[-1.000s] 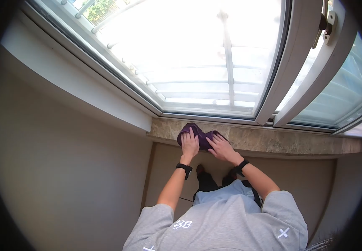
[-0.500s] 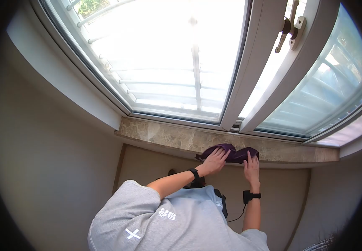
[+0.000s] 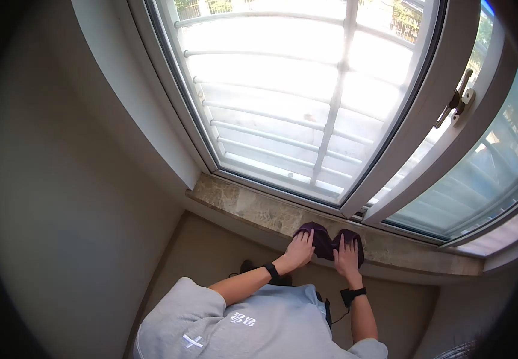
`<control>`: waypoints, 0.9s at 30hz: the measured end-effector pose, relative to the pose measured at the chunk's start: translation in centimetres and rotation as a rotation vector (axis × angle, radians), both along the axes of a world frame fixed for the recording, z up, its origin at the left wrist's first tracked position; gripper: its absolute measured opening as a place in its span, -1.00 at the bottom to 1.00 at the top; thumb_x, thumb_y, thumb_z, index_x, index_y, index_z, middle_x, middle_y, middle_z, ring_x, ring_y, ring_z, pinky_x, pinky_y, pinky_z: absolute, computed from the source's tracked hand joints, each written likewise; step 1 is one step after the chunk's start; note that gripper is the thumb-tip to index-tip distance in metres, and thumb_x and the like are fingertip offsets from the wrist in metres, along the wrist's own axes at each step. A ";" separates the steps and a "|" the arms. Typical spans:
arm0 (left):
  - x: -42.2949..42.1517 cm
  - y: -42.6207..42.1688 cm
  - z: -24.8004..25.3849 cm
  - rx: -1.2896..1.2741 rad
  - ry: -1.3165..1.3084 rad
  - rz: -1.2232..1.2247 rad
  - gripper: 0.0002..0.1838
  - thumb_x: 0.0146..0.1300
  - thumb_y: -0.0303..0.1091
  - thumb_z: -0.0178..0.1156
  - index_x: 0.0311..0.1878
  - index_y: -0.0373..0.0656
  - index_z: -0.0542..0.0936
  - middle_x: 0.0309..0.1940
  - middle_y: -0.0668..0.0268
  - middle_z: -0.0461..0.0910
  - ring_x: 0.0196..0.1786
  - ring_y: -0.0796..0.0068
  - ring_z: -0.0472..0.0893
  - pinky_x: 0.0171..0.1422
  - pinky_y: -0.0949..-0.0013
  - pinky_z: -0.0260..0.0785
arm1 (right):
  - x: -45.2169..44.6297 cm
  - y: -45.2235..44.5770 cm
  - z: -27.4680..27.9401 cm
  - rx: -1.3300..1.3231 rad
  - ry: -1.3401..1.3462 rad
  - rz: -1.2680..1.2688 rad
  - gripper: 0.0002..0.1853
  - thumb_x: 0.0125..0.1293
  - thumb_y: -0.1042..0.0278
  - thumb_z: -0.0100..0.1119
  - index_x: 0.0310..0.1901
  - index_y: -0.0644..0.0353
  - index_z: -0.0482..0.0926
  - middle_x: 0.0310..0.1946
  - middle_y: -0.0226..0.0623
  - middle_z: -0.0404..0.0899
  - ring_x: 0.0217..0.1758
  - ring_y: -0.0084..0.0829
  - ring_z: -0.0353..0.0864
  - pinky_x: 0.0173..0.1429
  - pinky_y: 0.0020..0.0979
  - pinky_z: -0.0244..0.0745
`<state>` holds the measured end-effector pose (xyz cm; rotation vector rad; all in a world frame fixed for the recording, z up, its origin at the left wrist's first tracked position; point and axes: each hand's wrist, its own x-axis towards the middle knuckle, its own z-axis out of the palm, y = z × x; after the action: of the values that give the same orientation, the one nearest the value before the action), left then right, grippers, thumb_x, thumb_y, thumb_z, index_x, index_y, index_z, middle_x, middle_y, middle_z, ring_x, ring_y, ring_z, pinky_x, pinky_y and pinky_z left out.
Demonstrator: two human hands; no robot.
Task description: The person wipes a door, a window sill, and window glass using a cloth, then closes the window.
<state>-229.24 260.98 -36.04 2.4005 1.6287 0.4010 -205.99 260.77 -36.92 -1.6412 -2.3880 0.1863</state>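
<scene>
A dark purple cloth [image 3: 325, 246] lies bunched on the front edge of the marble sill [image 3: 250, 209] and hangs slightly over it. My left hand [image 3: 300, 250] rests on the cloth's left part, its fingers stretched out over the fabric. On the cloth's right part lies my right hand [image 3: 347, 257], fingers spread and pointing toward the window. Both palms face down, and neither hand visibly grips the cloth.
Behind the sill stands a white-framed window [image 3: 283, 182] with bars outside. A window handle [image 3: 458, 102] is at the upper right. The wall [image 3: 73, 209] closes off the left side. Tiled floor [image 3: 211, 245] shows below the sill.
Since one second ago, both hands and the purple cloth have shifted right along the sill. The camera view has also turned, and the cloth has changed shape under the hands.
</scene>
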 end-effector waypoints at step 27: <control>-7.3 3.6 -0.9 0.255 0.160 -0.079 -0.27 0.25 -0.35 0.11 0.48 -0.44 0.25 0.16 -0.25 0.47 0.30 -0.22 0.44 0.49 -0.17 0.19 | -6.0 -0.8 1.1 0.070 0.211 0.133 -0.35 0.39 0.20 0.19 0.39 0.44 0.36 0.21 0.32 0.47 0.35 0.24 0.42 0.53 0.01 0.26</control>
<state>-236.56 264.57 -36.97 2.7397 1.6274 0.4363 -212.00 259.97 -35.79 -1.3604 -2.3152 0.2808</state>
